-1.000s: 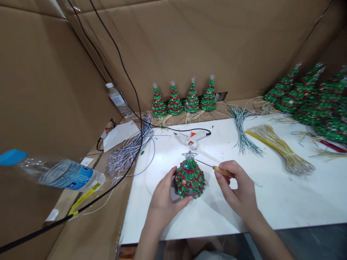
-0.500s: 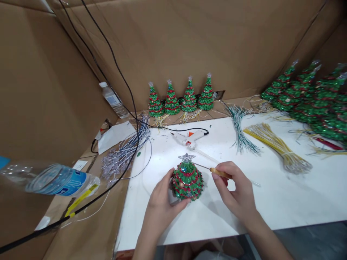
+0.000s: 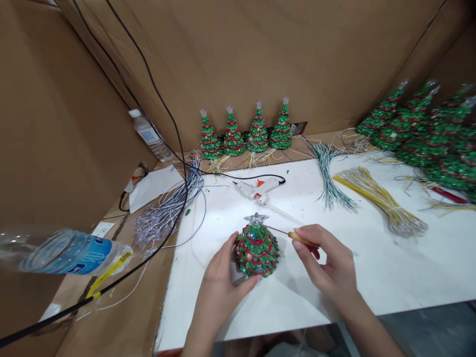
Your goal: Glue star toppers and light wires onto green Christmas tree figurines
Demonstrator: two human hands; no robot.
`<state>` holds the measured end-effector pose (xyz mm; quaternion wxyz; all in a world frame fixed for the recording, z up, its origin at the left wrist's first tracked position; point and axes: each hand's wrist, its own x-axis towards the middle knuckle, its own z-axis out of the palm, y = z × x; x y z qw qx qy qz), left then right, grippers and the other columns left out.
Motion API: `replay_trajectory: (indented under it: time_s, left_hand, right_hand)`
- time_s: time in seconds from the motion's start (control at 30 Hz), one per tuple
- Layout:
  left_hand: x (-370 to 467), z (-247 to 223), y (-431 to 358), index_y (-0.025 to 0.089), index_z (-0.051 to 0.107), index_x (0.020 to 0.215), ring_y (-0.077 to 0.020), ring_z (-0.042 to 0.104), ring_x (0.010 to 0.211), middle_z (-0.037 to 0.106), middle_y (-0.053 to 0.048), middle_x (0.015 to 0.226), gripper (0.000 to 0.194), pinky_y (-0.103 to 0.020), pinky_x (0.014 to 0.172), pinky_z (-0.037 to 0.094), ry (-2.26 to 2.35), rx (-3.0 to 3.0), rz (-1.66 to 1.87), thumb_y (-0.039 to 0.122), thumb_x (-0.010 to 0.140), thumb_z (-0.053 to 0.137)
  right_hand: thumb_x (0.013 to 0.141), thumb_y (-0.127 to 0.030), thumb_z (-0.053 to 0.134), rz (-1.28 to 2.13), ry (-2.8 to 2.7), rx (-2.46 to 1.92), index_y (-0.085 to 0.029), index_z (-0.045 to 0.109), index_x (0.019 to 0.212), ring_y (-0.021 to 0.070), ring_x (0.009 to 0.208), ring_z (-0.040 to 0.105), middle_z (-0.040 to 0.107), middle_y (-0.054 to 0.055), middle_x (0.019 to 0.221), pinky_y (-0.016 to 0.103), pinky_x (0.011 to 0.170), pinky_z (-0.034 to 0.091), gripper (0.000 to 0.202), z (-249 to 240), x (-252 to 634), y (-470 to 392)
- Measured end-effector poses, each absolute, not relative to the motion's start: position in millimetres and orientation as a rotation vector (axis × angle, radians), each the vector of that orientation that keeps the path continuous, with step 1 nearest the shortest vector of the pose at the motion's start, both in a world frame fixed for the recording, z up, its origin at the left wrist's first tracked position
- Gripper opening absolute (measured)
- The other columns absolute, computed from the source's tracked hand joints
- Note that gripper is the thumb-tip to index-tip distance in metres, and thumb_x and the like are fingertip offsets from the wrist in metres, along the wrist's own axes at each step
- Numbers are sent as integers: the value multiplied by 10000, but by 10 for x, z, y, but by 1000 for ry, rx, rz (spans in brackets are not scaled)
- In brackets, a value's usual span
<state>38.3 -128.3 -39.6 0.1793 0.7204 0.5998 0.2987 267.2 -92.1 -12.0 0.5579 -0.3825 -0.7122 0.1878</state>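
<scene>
Subject of inspection: one small Christmas tree (image 3: 257, 253), green with red garlands, located over the near part of the white tabletop (image 3: 375, 277), directly in front of the person and between the two hands.

Left grip (image 3: 219, 280): grasping the tree. The fingers pass along its left side and the thumb lies across the lower front. The tree therefore lies immediately to the right of this palm, in contact with it, and the left is the nearer hand.

Right grip (image 3: 330, 260): clenched on the wooden handle (image 3: 302, 239) of a thin tool, pinched between thumb and fingers. This hand is to the right of the tree and apart from it; only the metal shaft (image 3: 278, 230) spans the gap.

Governing relation: the shaft runs leftward and slightly away from the person, crosswise to the tree's long axis, and arrives at the upper right side just below the clear star (image 3: 256, 218). Whether the tip touches the surface or enters it cannot be determined. The tree's long axis runs from the base, nearest the person, up to the star at the far end. Viewed from above, it cannot be established whether the tree stands upright or is tilted, nor whether its base rests on the tabletop.

Adjacent item: a white glue gun (image 3: 262, 199), lying just beyond the star, touched by neither hand.
</scene>
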Motion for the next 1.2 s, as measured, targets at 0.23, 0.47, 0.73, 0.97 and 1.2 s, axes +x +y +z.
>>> replay_trajectory:
  time_s: [0.23,0.47,0.73,0.97,1.2]
  left_hand:
    - [376,-384,-1275,223,311,1449,-313,596,1221,580,-154,1365,827,-500,1007,524,1704,2078,856,352,762,752]
    - [388,-375,-1274,209,321,1442,-310,606,1208,589,-155,1356,822,-496,1000,532,1704,2090,862,350,760,756]
    - [377,-373,-1278,195,340,1429,-309,608,1211,587,-164,1361,814,-470,999,539,1694,2113,881,324,747,765]
    - [388,-378,-1282,184,351,1425,-314,611,1208,589,-165,1361,802,-469,995,543,1699,2116,882,324,748,759]
    - [395,-357,-1269,191,348,1423,-301,601,1225,586,-158,1366,786,-459,1017,529,1690,2101,870,311,757,748]
  right_hand:
    - [879,-56,575,518,-1753,-856,-190,612,1095,96,705,534,628,54,918,204,499,410,257,-28,2751,-870]
    - [902,-66,559,576,-1855,-832,-192,621,1106,89,728,535,622,49,933,200,522,407,248,112,2884,-802]
    - [945,-128,535,638,-1967,-840,-216,628,1133,98,834,555,627,47,1003,201,572,405,228,226,2994,-681]
    - [972,-224,516,690,-2023,-900,-228,578,1096,73,675,502,579,-2,848,189,576,390,139,310,3027,-635]
    - [924,-289,597,710,-1973,-929,-212,526,922,78,617,480,555,-14,785,182,528,399,105,329,3059,-498]
